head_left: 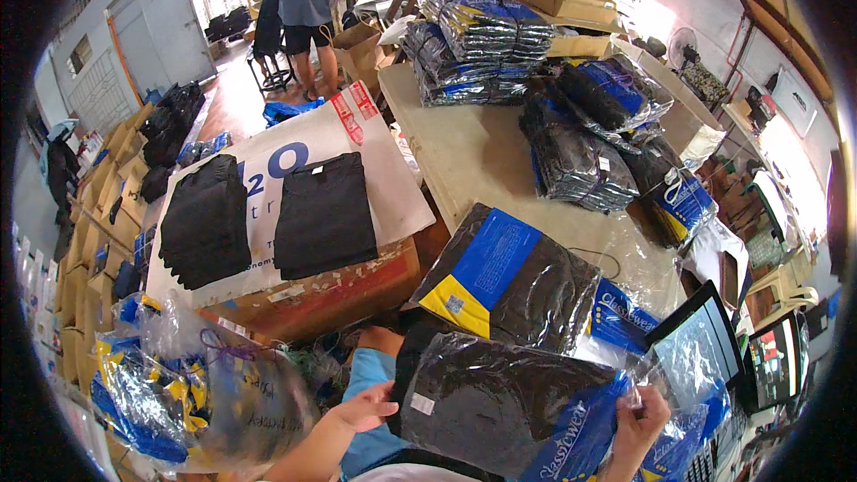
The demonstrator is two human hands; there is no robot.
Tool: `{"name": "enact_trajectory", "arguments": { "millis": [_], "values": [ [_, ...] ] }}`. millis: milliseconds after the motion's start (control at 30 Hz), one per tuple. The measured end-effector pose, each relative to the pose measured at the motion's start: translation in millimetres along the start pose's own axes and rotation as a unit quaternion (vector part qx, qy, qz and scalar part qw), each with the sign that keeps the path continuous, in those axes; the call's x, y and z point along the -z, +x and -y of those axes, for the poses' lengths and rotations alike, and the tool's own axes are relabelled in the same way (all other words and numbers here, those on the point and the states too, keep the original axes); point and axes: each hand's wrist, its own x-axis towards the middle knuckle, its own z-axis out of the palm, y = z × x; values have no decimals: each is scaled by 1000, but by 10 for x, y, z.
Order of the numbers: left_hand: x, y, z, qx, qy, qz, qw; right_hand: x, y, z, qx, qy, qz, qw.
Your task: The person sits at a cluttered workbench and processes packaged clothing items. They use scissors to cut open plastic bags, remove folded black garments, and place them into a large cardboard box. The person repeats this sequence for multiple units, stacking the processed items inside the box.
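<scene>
A folded black shirt [486, 397] lies in front of me, mostly inside a clear plastic bag with a blue printed panel [576, 433]. Its collar end sticks out at the left, and a small white label shows on it. My left hand [364, 408] is closed at that left edge, thumb and fingers together on the shirt. At the other end, my right hand [641, 415] pinches the bag's corner. Just beyond lies a bagged black shirt [527, 281] with a blue and yellow panel. Two stacks of folded black shirts, a left stack [205, 223] and a right stack [324, 217], rest on a cardboard box [397, 281].
Bagged shirts [486, 40] are piled on the pale table [446, 143], with more heaped at its right. A large clear sack [192, 384] of blue-yellow bags sits at left. Two screens [696, 348] stand at right. A person [308, 0] stands at the back.
</scene>
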Motion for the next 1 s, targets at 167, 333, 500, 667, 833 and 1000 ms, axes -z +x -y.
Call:
{"name": "enact_trajectory", "arguments": {
  "millis": [167, 333, 500, 667, 833, 1000],
  "values": [
    [-320, -298, -488, -64, 262, -231, 935, -12, -123, -418, -57, 4, -217, 974],
    [-1102, -1141, -1564, -189, 801, -306, 478, 476, 5, -683, -79, -94, -179, 976],
    [-1798, -1003, -2368, -136, 899, -242, 339, 685, -34, -693, -105, -148, -203, 962],
    [-1700, -563, -3422, -190, 906, -245, 288, 727, 41, -591, -111, -147, -198, 963],
    [-901, 298, -4089, -172, 904, -359, 156, 672, 45, -522, -131, -99, -279, 946],
    [74, 800, -2920, 27, 899, -204, 387, 947, -144, -654, -132, -135, -381, 905]
  ]
}}
